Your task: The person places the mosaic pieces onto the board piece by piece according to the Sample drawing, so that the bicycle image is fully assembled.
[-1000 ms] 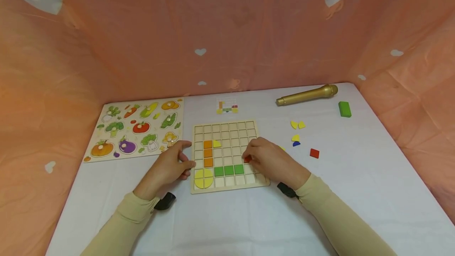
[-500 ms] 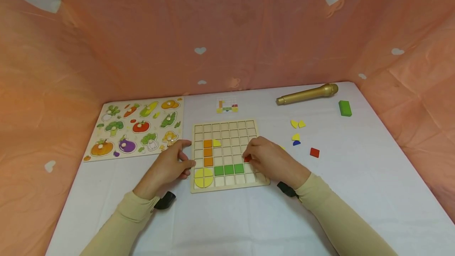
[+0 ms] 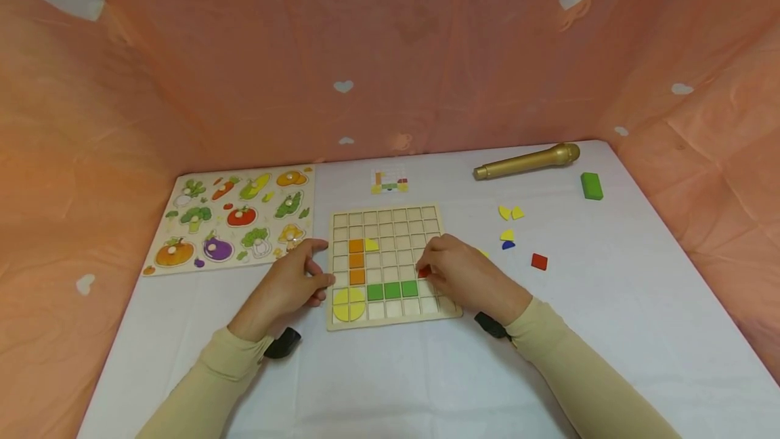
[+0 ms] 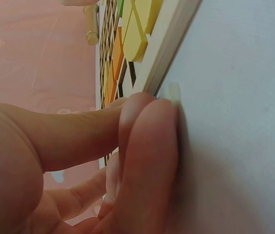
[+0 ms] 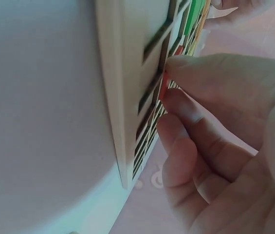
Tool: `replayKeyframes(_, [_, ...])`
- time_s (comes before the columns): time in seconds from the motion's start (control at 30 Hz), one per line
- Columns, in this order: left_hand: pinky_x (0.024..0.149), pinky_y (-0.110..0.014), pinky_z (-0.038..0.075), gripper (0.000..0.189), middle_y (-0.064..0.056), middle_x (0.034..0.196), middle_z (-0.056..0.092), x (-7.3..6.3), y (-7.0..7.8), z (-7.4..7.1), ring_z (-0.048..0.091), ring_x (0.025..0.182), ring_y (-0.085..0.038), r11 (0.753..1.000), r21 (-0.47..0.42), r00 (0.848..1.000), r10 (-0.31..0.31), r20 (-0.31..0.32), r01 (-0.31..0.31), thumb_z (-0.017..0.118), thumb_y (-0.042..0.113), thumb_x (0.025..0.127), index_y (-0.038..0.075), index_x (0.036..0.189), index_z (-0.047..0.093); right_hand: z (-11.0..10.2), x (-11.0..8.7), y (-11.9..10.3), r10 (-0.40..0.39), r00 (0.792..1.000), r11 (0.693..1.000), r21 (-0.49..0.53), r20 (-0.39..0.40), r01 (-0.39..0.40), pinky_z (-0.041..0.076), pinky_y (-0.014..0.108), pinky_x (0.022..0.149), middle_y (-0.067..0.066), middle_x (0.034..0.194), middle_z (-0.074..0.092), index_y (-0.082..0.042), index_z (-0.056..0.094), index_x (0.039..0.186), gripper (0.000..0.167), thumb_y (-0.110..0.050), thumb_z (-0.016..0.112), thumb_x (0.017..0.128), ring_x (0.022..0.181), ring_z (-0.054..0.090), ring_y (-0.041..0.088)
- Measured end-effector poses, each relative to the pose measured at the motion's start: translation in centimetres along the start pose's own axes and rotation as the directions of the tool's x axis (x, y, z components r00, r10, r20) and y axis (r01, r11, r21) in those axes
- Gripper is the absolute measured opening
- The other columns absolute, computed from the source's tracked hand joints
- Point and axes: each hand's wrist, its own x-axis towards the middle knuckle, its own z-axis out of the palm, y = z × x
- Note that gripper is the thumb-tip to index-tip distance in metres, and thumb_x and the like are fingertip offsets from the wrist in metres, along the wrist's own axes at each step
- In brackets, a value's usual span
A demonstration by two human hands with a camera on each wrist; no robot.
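- Right hand [image 3: 463, 275]: thumb and fingertips in a narrow pinch on a red tile [image 5: 164, 86], at the right part of the grid, just over or in a cell
- Right wrist view blurry: maybe a 2nd red piece beyond the pinched tile, can't be sure
- Left hand [image 3: 289, 290]: thumb and index finger stretched out to the left edge of the wooden grid board [image 3: 388, 244], other fingers loosely bent, nothing gripped
- Grid board flat on the white table [image 3: 390, 391], between the 2 hands
- On the board: 3 orange squares [image 3: 356, 261] in a column at left, 1 yellow quarter piece [image 3: 371, 246] right of the far orange square
- 4 yellow quarters [image 3: 357, 312] form a circle at the near left corner area
- 3 green squares [image 3: 393, 290] in a row, right of the circle
- Small pattern card [image 3: 390, 179] beyond the board's far edge
- Right of the board, loose: 2 yellow wedges [image 3: 516, 213] side by side, nearer a yellow wedge just beside a blue piece [image 3: 508, 245], red square [image 3: 539, 262] further right
- Far right: gold microphone [image 3: 527, 162], green block [image 3: 591, 186]
- Far left: vegetable puzzle [image 3: 228, 225]
- Pink curtain [image 3: 390, 39] behind
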Motion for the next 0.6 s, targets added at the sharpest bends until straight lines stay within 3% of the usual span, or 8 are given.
replayKeyframes(0.3, [0.067,-0.031,0.064,0.067,-0.014,0.104,0.058,0.0,0.0,-0.1,0.068,0.074,-0.020,1.000,-0.008,1.000,-0.015,0.004,0.015,0.076,0.010,0.101,0.013,0.160,0.044,-1.4,-1.0,0.9,0.036,0.998,0.999,0.009,-0.041,-0.036,0.061,0.036,0.093,0.000,0.109,0.072,-0.010,0.083,0.111,0.016,-0.007,0.080,0.095,0.111,0.065,0.020])
replayKeyframes(0.6, [0.067,-0.030,0.064,0.067,-0.014,0.107,0.057,0.1,-0.2,0.1,0.067,0.075,-0.021,0.998,-0.056,0.999,-0.035,0.004,0.036,0.076,0.010,0.101,0.016,0.159,0.044,-3.5,-5.5,5.2,0.138,0.986,0.987,-0.071,-0.094,-0.145,0.060,0.049,0.101,0.009,0.114,0.076,-0.002,0.081,0.114,0.020,-0.005,0.078,0.094,0.114,0.068,0.030])
